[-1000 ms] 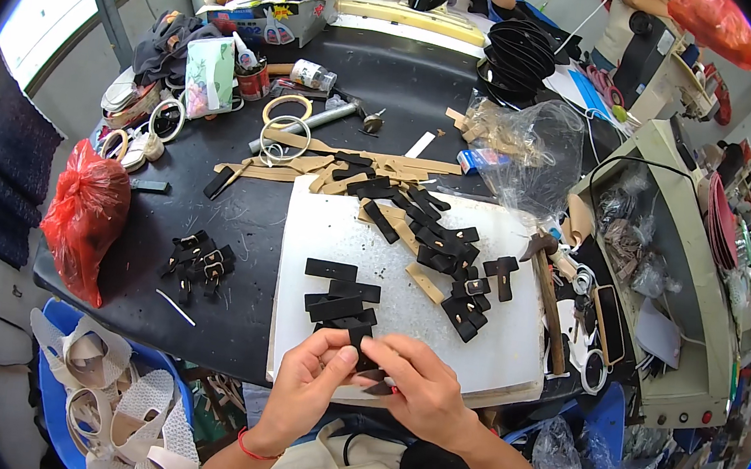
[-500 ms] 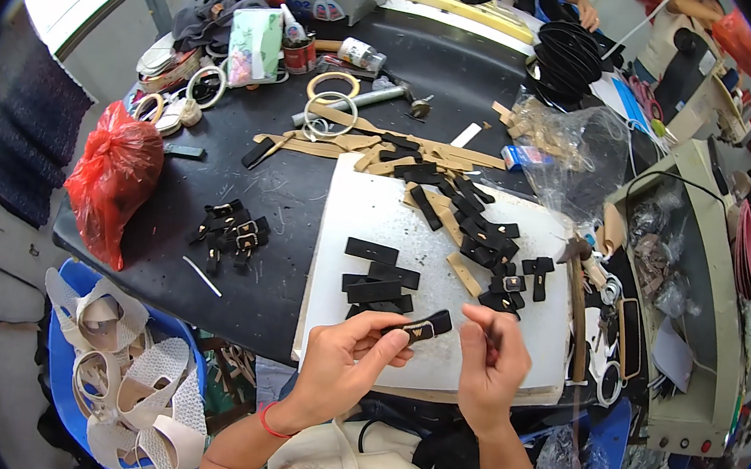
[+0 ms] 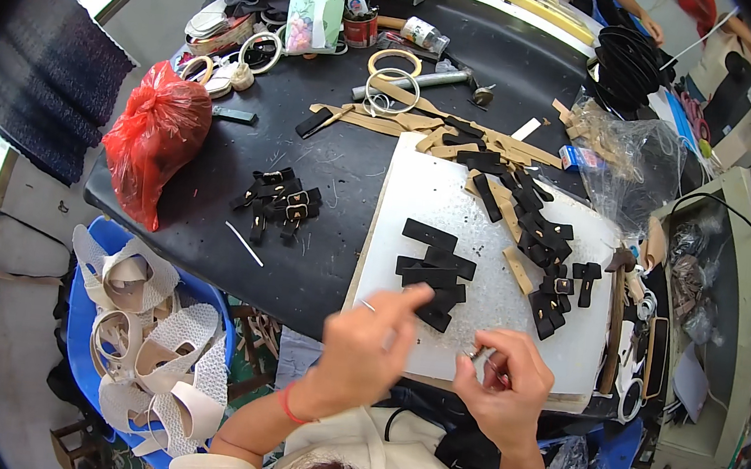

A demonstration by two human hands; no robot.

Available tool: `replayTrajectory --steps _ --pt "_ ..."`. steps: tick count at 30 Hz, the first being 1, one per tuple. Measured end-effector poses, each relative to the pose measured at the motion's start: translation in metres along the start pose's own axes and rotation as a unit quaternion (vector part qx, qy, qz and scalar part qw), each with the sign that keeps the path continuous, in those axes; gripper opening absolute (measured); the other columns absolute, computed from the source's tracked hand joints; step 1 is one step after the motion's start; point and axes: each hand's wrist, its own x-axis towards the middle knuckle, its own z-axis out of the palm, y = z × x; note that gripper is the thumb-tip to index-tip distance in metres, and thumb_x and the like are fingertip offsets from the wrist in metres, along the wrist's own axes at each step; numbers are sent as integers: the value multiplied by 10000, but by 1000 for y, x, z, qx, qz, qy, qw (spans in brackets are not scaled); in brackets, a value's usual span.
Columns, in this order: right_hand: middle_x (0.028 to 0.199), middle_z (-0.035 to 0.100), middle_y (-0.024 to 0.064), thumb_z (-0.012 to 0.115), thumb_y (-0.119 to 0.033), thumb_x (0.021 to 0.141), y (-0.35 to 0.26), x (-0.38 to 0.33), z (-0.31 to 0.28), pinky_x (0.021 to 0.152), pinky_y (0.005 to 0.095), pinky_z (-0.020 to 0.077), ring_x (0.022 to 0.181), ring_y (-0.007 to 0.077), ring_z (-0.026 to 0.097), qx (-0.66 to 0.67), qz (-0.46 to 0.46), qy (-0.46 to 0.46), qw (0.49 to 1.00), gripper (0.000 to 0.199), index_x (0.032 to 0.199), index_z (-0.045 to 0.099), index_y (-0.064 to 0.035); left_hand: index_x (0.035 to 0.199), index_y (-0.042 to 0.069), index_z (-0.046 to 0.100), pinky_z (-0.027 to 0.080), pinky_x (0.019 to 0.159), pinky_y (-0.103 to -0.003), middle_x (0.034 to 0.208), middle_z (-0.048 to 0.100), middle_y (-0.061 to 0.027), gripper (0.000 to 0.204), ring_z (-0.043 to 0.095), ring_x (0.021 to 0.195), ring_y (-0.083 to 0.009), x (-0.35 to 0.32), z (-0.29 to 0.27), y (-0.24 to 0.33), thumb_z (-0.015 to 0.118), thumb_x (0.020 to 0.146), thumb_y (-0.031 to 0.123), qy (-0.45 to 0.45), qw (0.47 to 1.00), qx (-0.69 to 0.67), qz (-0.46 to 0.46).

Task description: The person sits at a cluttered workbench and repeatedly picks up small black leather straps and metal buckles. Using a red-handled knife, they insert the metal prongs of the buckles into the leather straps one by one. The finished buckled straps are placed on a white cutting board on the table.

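My left hand (image 3: 369, 344) is over the left edge of the white board (image 3: 502, 339), smeared by motion. Its forefinger stretches toward a stack of short black straps (image 3: 435, 236); what the other fingers do is unclear. Farther right, my right hand (image 3: 511, 386) is closed in a pinch above the board's front edge, a small shiny metallic piece (image 3: 475, 352) showing at its fingertips; its exact kind is too small to make out. Black straps with buckles (image 3: 562, 286) lie along the board's right side. Another group of buckled black straps (image 3: 283, 202) rests on the black table to the left.
Tan strips (image 3: 495, 142) lie across the board's far edge. A red plastic bag (image 3: 158, 143) stands at the table's left, above a blue bin of pale woven shoe uppers (image 3: 166, 359). Tape rings (image 3: 394, 76) sit farther back. A grey-green machine housing (image 3: 719, 362) borders the right.
The view has shifted, so the table appears farther right and higher. My left hand, which held a buckled black strap, has moved, and that strap no longer shows in it.
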Motion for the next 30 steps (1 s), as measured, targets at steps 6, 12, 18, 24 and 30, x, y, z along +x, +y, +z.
replayTrajectory --steps 6,12,18,24,30 --pt "843 626 75 748 -47 730 16 -1 -4 508 180 415 553 68 512 76 102 -27 992 224 913 625 -9 1002 8 631 474 614 -295 762 621 -99 185 593 659 -199 8 -6 -16 615 820 40 14 983 -115 -145" --pt "743 605 0 703 -60 803 26 -8 -10 539 196 393 608 36 475 172 231 16 957 139 908 637 1 1117 89 602 365 939 -403 1131 551 -144 344 458 1116 -306 18 15 -25 687 799 188 -48 996 77 -24" --pt "768 597 23 650 -31 815 35 -13 -7 538 203 381 595 54 465 147 207 -4 967 167 981 648 -9 1296 181 489 205 1039 -594 1389 342 -168 607 287 1295 -419 41 22 -34 669 780 444 -182 933 236 202" --pt "786 594 47 631 -19 816 30 -7 -7 546 208 380 601 71 472 116 178 -22 977 169 984 649 -9 1270 172 517 176 1048 -613 1361 409 -151 522 303 1313 -378 61 35 -45 633 820 412 -222 938 190 185" --pt "815 609 49 647 -11 812 34 -10 -14 532 197 373 597 60 467 168 212 -3 963 165 976 642 5 1095 85 620 379 985 -452 1169 580 -95 268 465 1190 -333 136 52 -63 597 829 67 -132 949 126 257"
